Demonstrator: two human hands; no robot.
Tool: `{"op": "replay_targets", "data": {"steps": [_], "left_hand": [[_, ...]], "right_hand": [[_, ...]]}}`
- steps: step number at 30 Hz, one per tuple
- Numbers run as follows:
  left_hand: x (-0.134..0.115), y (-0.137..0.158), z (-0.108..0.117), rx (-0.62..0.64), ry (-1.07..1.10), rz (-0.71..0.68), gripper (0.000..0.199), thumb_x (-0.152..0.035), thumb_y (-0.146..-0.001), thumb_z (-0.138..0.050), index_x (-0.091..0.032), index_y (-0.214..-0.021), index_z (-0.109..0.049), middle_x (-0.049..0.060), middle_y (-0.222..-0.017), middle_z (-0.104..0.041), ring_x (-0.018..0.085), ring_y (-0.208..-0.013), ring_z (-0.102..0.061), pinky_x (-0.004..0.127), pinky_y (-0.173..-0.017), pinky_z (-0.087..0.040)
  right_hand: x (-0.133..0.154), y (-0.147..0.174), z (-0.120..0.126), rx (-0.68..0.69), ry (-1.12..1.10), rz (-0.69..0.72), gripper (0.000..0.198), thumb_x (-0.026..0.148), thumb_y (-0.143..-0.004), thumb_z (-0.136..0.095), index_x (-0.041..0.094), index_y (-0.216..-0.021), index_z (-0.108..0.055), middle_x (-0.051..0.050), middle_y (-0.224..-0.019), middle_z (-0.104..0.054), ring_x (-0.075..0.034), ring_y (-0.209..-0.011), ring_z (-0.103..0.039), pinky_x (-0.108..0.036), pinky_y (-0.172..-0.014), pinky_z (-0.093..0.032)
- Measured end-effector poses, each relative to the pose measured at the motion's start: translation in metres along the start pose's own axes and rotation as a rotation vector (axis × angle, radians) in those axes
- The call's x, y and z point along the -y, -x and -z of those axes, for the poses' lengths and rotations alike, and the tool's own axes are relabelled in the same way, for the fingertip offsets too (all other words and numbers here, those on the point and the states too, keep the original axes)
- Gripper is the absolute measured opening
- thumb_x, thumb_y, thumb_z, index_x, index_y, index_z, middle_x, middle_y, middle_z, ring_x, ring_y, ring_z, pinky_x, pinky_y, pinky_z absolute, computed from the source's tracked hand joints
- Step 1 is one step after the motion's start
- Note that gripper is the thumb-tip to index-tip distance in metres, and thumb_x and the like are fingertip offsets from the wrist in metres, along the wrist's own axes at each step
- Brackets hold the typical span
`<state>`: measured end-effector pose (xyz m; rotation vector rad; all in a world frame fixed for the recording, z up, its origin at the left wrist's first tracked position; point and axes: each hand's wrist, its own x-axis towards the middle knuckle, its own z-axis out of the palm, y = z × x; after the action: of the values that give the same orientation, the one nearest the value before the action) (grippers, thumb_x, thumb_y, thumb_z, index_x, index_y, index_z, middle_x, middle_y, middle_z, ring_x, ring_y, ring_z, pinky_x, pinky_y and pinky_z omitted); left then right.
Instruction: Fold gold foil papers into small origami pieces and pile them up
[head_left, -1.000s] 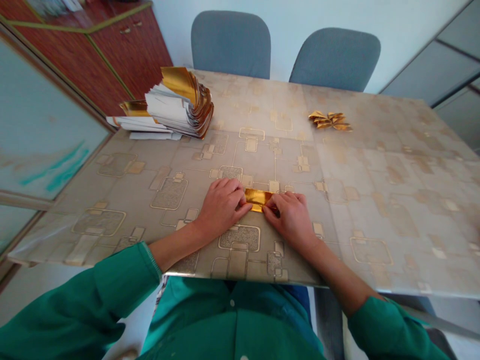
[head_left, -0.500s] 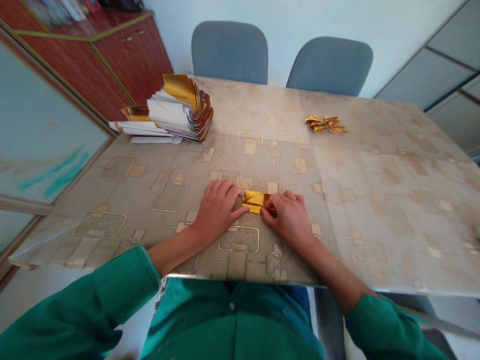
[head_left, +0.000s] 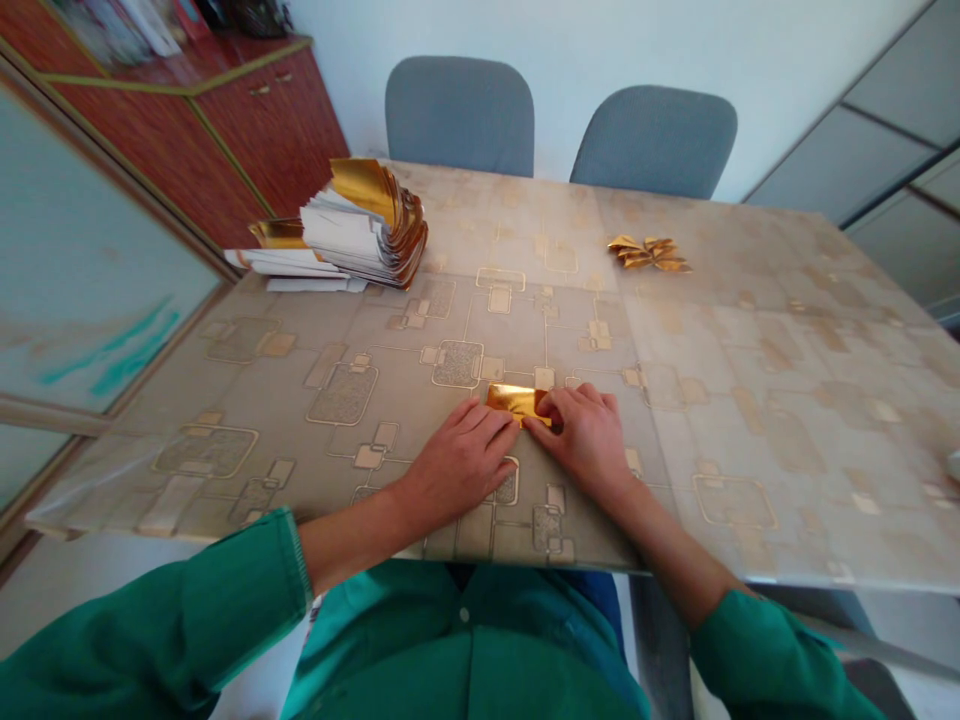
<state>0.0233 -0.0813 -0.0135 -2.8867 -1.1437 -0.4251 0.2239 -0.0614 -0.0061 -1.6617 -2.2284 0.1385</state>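
A small folded strip of gold foil paper (head_left: 516,399) lies on the patterned tablecloth in front of me. My left hand (head_left: 465,458) has its fingers pressed together along the strip's near left edge, covering part of it. At the right end, my right hand (head_left: 586,432) pinches the paper between thumb and fingers. The underside of the strip is hidden.
A thick stack of gold and white paper sheets (head_left: 349,240) stands at the table's far left. Farther right lies a piece of folded gold paper (head_left: 649,253). Two grey chairs (head_left: 459,115) stand behind the far edge of the table (head_left: 750,400).
My left hand has moved from the strip's left end toward me and right, onto its near edge. The right hand keeps its pinch in nearly the same place.
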Motion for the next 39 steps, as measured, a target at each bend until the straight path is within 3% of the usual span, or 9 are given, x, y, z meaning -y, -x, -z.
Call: {"op": "replay_targets", "data": {"steps": [4,7,10,14,19,24,30,34,39], "left_hand": [[0.0,0.0,0.002,0.031,-0.001,0.003,0.038,-0.033,-0.094,-0.056,-0.013,-0.127,-0.057,0.011,-0.12,-0.062,0.026,-0.11,-0.056,0.046,-0.108,-0.037],[0.0,0.0,0.003,0.043,-0.012,-0.007,0.041,-0.031,-0.095,-0.054,-0.014,-0.132,-0.053,0.01,-0.12,-0.061,0.027,-0.111,-0.054,0.047,-0.108,-0.036],[0.0,0.0,0.004,0.049,-0.022,-0.004,0.036,-0.03,-0.096,-0.051,-0.012,-0.127,-0.056,0.01,-0.115,-0.062,0.026,-0.109,-0.054,0.046,-0.108,-0.035],[-0.001,0.001,0.005,0.049,-0.037,0.003,0.034,-0.031,-0.096,-0.052,-0.011,-0.123,-0.059,0.01,-0.115,-0.063,0.026,-0.109,-0.055,0.047,-0.109,-0.034],[-0.001,0.002,0.006,0.039,-0.039,0.017,0.038,-0.035,-0.097,-0.052,-0.014,-0.128,-0.056,0.01,-0.121,-0.063,0.025,-0.113,-0.055,0.049,-0.111,-0.029],[0.006,0.011,0.008,0.024,-0.029,0.005,0.043,-0.038,-0.098,-0.051,-0.015,-0.134,-0.052,0.009,-0.129,-0.062,0.025,-0.118,-0.055,0.05,-0.114,-0.024],[0.017,0.022,0.013,0.001,-0.061,-0.013,0.039,-0.035,-0.099,-0.05,-0.016,-0.133,-0.054,0.009,-0.133,-0.061,0.027,-0.123,-0.053,0.055,-0.118,-0.019],[0.013,0.016,0.015,0.038,-0.092,-0.009,0.039,-0.037,-0.096,-0.055,-0.014,-0.128,-0.056,0.011,-0.123,-0.064,0.027,-0.119,-0.055,0.055,-0.118,-0.021],[0.011,0.013,0.015,0.051,-0.104,-0.01,0.043,-0.039,-0.094,-0.059,-0.017,-0.131,-0.055,0.011,-0.119,-0.064,0.028,-0.115,-0.057,0.059,-0.116,-0.023]], "right_hand": [[-0.01,0.017,0.013,-0.074,0.022,0.006,0.014,0.029,-0.094,-0.059,0.02,-0.088,-0.067,-0.003,-0.084,-0.071,-0.022,-0.084,-0.056,-0.035,-0.075,-0.034],[-0.002,0.033,0.017,-0.123,0.034,0.188,0.026,0.025,-0.099,-0.047,0.018,-0.116,-0.066,-0.006,-0.115,-0.071,-0.023,-0.102,-0.058,-0.039,-0.092,-0.038],[0.012,0.044,0.009,-0.025,0.043,0.343,0.041,0.028,-0.1,-0.042,0.012,-0.136,-0.054,-0.01,-0.141,-0.057,-0.024,-0.132,-0.046,-0.044,-0.114,-0.026],[0.019,0.052,-0.006,0.098,0.101,0.323,0.055,0.034,-0.1,-0.039,0.005,-0.147,-0.039,-0.014,-0.154,-0.039,-0.024,-0.146,-0.028,-0.047,-0.122,-0.015],[0.011,0.056,-0.007,0.159,0.129,0.32,0.059,0.034,-0.1,-0.037,0.008,-0.153,-0.029,-0.011,-0.159,-0.028,-0.022,-0.149,-0.022,-0.046,-0.123,-0.009],[0.005,0.055,-0.002,0.194,0.137,0.327,0.057,0.036,-0.101,-0.035,0.013,-0.153,-0.029,-0.007,-0.16,-0.028,-0.021,-0.148,-0.023,-0.047,-0.123,-0.008],[0.007,0.05,0.003,0.189,0.124,0.317,0.051,0.034,-0.102,-0.035,0.018,-0.15,-0.038,-0.006,-0.156,-0.039,-0.022,-0.144,-0.033,-0.05,-0.122,-0.016],[0.02,0.041,0.001,0.161,0.147,0.268,0.05,0.041,-0.101,-0.04,0.017,-0.144,-0.047,-0.01,-0.144,-0.053,-0.027,-0.135,-0.043,-0.052,-0.121,-0.017],[0.027,0.041,-0.003,0.127,0.176,0.251,0.052,0.044,-0.1,-0.042,0.014,-0.143,-0.048,-0.012,-0.142,-0.054,-0.03,-0.135,-0.042,-0.055,-0.12,-0.016]]}}
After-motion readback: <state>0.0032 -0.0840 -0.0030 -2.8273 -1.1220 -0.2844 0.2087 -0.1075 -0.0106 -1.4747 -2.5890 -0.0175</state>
